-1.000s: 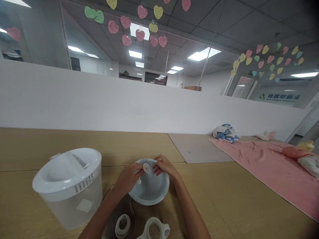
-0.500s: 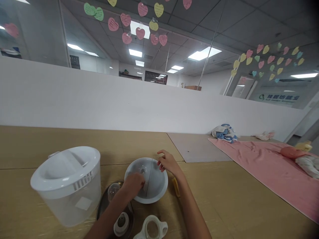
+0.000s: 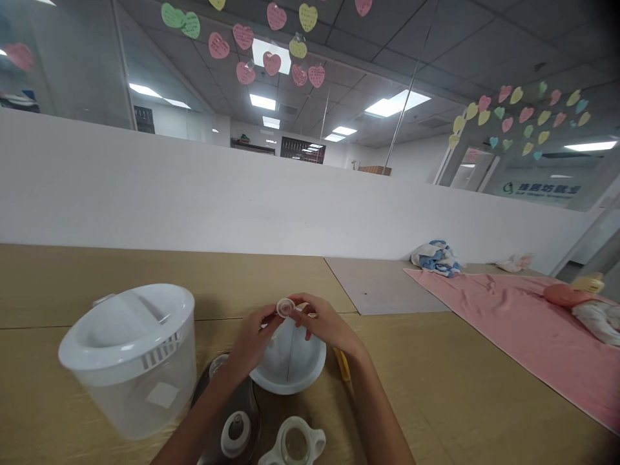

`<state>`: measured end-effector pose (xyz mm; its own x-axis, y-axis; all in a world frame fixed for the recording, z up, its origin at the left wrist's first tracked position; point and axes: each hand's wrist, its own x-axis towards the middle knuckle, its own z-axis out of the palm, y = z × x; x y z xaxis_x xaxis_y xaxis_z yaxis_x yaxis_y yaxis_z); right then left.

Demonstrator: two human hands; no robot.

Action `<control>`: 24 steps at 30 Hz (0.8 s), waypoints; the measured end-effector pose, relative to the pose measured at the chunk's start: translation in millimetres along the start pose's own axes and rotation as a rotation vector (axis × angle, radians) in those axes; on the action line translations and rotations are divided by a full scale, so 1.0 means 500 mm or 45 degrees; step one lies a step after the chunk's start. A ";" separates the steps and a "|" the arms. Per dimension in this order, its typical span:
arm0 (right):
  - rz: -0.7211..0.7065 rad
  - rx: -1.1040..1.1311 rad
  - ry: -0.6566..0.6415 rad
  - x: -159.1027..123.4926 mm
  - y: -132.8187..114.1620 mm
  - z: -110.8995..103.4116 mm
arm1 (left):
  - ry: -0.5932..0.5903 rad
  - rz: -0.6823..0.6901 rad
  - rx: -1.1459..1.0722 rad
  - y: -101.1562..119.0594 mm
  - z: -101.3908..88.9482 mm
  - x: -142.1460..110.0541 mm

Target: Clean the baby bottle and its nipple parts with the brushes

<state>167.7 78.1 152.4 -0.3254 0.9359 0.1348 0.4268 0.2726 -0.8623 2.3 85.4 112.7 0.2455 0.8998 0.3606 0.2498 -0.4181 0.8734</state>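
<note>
Above the white bowl (image 3: 305,371), my left hand (image 3: 252,330) and my right hand (image 3: 325,321) pinch a small round translucent piece with a ringed rim (image 3: 285,308) between them. Its exact kind is too small to make out. A thin dark line runs down the inside of the bowl. Under my left forearm is a dark metal tray (image 3: 250,394), partly hidden. On it sit a white collar with a nipple-like centre (image 3: 236,434) and a clear rounded piece (image 3: 217,365). A white ring with two handles (image 3: 294,442) lies nearer to me.
A white lidded bucket (image 3: 140,368) stands at the left. Beside my right forearm lies a yellow-handled tool (image 3: 341,365), partly covered. A pink cloth (image 3: 513,323) spreads over the right side, with a bundled blue and white cloth (image 3: 438,259) behind it. A white wall (image 3: 242,200) closes off the back.
My left hand has risen out of the bowl, and the small round piece is now up above it. My right hand has come in from the bowl's right rim and closed on the piece too.
</note>
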 end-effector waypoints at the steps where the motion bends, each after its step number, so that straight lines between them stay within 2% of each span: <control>1: -0.036 -0.028 0.001 -0.012 -0.020 0.003 | -0.015 0.013 0.010 0.019 -0.006 -0.005; 5: -0.208 -0.214 0.146 -0.059 -0.083 0.010 | -0.058 0.087 0.022 0.076 -0.022 -0.029; 8: -0.220 -0.359 0.192 -0.092 -0.109 0.010 | -0.038 0.092 0.051 0.071 -0.025 -0.059; 10: -0.195 -0.451 0.169 -0.113 -0.119 0.008 | 0.012 0.047 0.170 0.040 -0.031 -0.092; 13: -0.184 -0.625 0.025 -0.141 -0.124 0.005 | 0.078 0.085 0.411 -0.037 -0.044 -0.157; 17: -0.192 -0.807 -0.208 -0.159 -0.128 0.004 | 0.091 0.340 0.646 -0.128 -0.054 -0.240; 21: -0.149 -0.843 -0.317 -0.164 -0.137 0.005 | 0.081 0.529 0.836 -0.163 -0.040 -0.270; 24: -0.146 -0.808 -0.257 -0.172 -0.146 0.002 | 0.032 0.515 0.864 -0.167 -0.030 -0.269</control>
<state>163.5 -22.4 203.0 -0.5234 0.8499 0.0613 0.7730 0.5039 -0.3854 -65.6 1.3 -3.6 0.4203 0.6606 0.6220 0.6645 -0.6909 0.2848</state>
